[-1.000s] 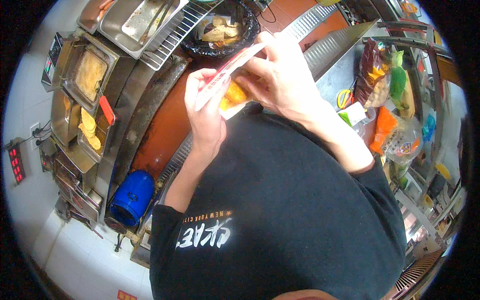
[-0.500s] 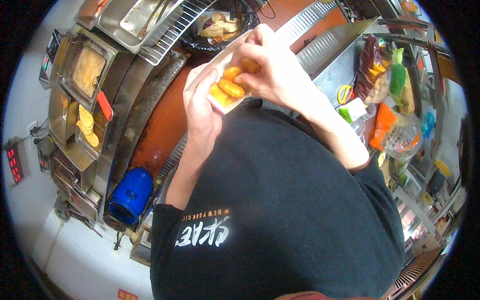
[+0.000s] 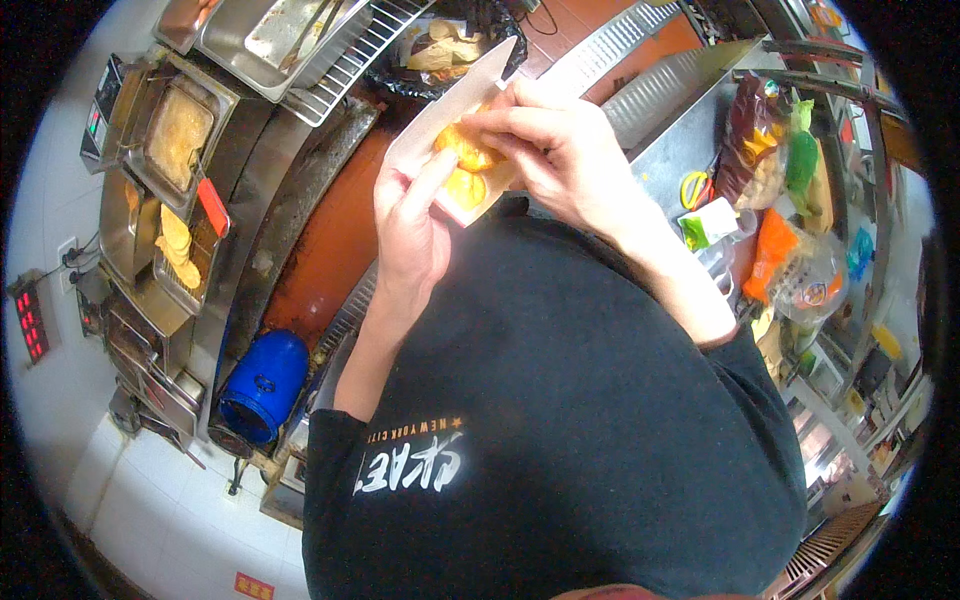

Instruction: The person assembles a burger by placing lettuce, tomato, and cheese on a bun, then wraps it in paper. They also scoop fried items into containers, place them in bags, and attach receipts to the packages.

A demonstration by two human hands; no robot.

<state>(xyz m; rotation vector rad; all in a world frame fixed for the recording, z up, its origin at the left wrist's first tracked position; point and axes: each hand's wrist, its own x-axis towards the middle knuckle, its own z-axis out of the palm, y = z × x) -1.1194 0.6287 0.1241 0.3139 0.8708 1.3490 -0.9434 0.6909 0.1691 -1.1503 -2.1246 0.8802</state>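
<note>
A pale cardboard food box [image 3: 448,100] is held up in front of my chest, its lid raised on the far left side. Golden fried nuggets [image 3: 465,188] fill its inside. My left hand [image 3: 415,220] grips the box's near left side, with the thumb reaching over the rim onto the nuggets. From the right, my right hand [image 3: 565,150] bends its fingers into the far end of the box. Those fingertips are pinched together over the nuggets; whether they grip a nugget or the box's edge is hidden.
Fryer baskets [image 3: 180,135] and yellow chips [image 3: 175,240] stand at the left, near a red handle [image 3: 212,207]. Beyond the box is a black-lined bin [image 3: 445,55]. A blue barrel [image 3: 262,390] sits lower left. On the right counter lie yellow scissors [image 3: 692,190] and several food bags [image 3: 750,140].
The box has tilted, and its lid now stands more upright and shows more. My left thumb has moved in over the nuggets. The right fingers have drawn together, and the nuggets have shifted.
</note>
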